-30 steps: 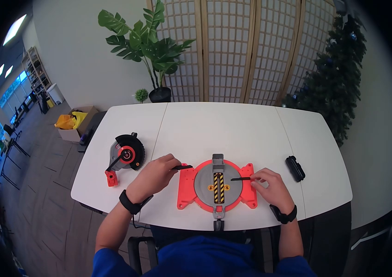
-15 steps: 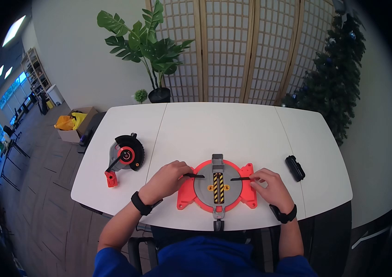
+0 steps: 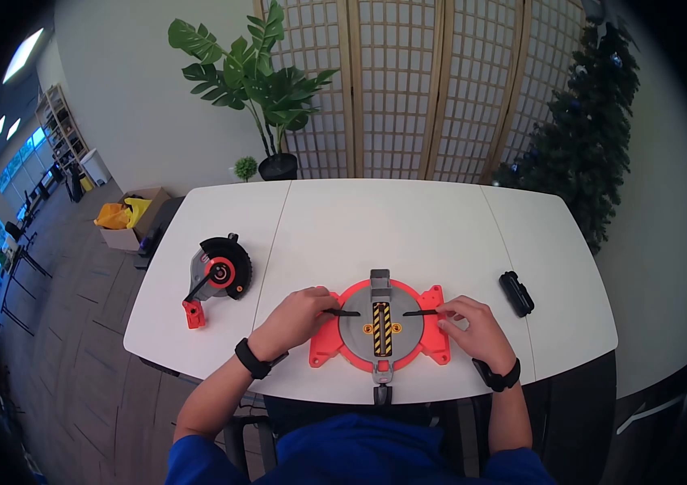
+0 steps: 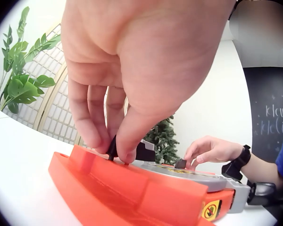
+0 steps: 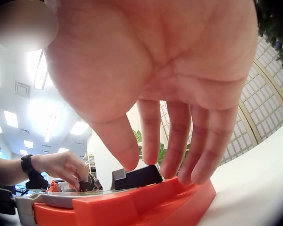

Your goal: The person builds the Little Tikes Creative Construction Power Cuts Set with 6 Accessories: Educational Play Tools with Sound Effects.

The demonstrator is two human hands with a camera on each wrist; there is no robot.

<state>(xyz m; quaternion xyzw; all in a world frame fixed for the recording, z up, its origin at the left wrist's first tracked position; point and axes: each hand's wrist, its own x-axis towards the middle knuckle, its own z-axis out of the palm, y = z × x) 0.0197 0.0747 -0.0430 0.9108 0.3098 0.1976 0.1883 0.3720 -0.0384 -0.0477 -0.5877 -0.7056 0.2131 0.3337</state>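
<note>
On the table a toy miter saw base with orange wings (image 3: 327, 343) carries a grey turntable (image 3: 359, 339). My left hand (image 3: 295, 317) is over its left wing, pinching a flat black strip (image 3: 348, 313) between thumb and fingers; the left wrist view shows the strip's dark end (image 4: 112, 149) low against the orange. At the opposite wing, the fingertips of my right hand (image 3: 473, 327) touch the outer end of a second black strip (image 3: 418, 313), with a gap showing between thumb and index finger. Both strips point inward across the turntable.
A toy saw head with a black blade guard (image 3: 240, 275) and orange handle (image 3: 194, 315) lies at the left of the white table (image 3: 392, 226). To the right is a black case-like object (image 3: 516, 294). A yellow-and-black striped slot (image 3: 382, 331) runs down the turntable.
My left hand has moved right and slightly toward me, bringing its black strip from the wing's far edge over the turntable. The right hand and its strip stay in place.
</note>
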